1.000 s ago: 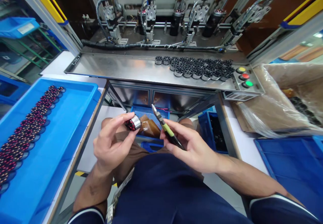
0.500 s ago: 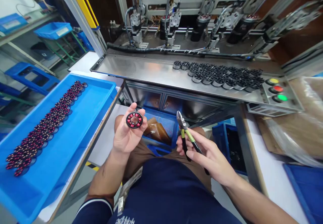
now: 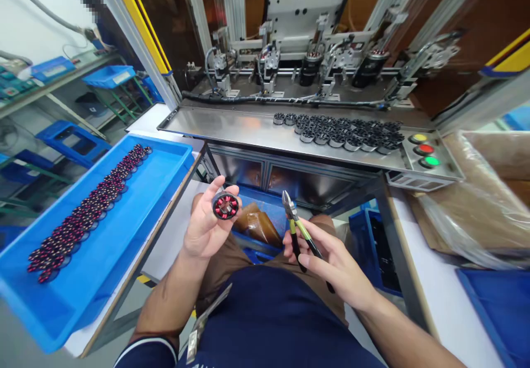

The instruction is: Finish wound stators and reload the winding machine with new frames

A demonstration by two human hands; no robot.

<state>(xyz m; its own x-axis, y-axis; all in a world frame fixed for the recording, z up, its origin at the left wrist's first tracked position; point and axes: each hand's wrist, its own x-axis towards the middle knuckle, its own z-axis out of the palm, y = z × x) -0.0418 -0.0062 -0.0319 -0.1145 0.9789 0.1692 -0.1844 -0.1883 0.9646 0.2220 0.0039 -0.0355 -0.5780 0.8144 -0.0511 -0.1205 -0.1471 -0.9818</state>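
Observation:
Between the fingers and thumb of my left hand (image 3: 203,227) is a wound motor stator (image 3: 226,206), a black ring with red coils inside, its face turned up toward me. My right hand (image 3: 331,263) is closed round the black and yellow-green handles of diagonal cutting pliers (image 3: 298,227). The pliers' metal jaws point up and away from me, a short way right of the stator and apart from it. To my left, rows of similar red-coiled stators (image 3: 95,205) lie in a long blue tray (image 3: 136,230).
Ahead, a steel shelf (image 3: 223,127) carries many black rings (image 3: 343,130) at its right, beside yellow, red and green buttons (image 3: 424,149). Winding machinery (image 3: 310,69) stands behind. A blue bin (image 3: 238,191) with brown sheeting lies below my hands. A plastic-lined carton (image 3: 476,191) is at right.
The view has swung slightly, bringing more of the machine into sight. The stator in my left hand is tilted a little differently. The pliers stay in my right hand.

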